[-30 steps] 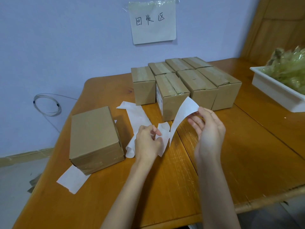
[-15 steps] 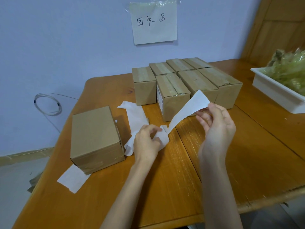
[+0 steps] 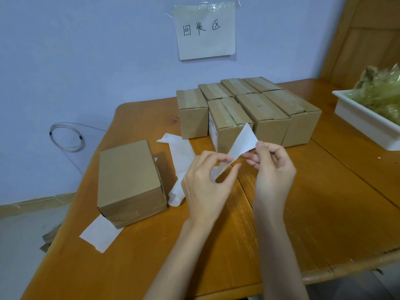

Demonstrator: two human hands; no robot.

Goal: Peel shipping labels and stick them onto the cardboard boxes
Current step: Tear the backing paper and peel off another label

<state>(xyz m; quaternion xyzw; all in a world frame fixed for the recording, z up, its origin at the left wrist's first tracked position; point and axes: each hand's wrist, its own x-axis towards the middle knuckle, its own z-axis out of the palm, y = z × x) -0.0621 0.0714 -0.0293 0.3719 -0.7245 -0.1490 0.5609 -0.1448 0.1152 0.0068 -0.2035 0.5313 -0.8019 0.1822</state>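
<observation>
My right hand [image 3: 272, 167] pinches the upper end of a white shipping label [image 3: 243, 141], held up over the middle of the table. My left hand [image 3: 203, 185] pinches the label's lower end, where a strip of white backing paper [image 3: 181, 161] trails left onto the table. A single cardboard box [image 3: 129, 182] lies at the left of the table. Several taped cardboard boxes [image 3: 264, 113] stand packed together at the back; the front one [image 3: 227, 124] carries a printed label on its left side.
A loose white paper [image 3: 99, 236] sticks out from under the single box near the wooden table's [image 3: 324, 213] left edge. A white tray [image 3: 363, 122] of crumpled clear film stands at the right. A paper sign [image 3: 205, 31] is taped on the wall.
My left hand has risen off the table and my right hand has moved left toward it, so the label is held shorter between them. The boxes have stayed put.
</observation>
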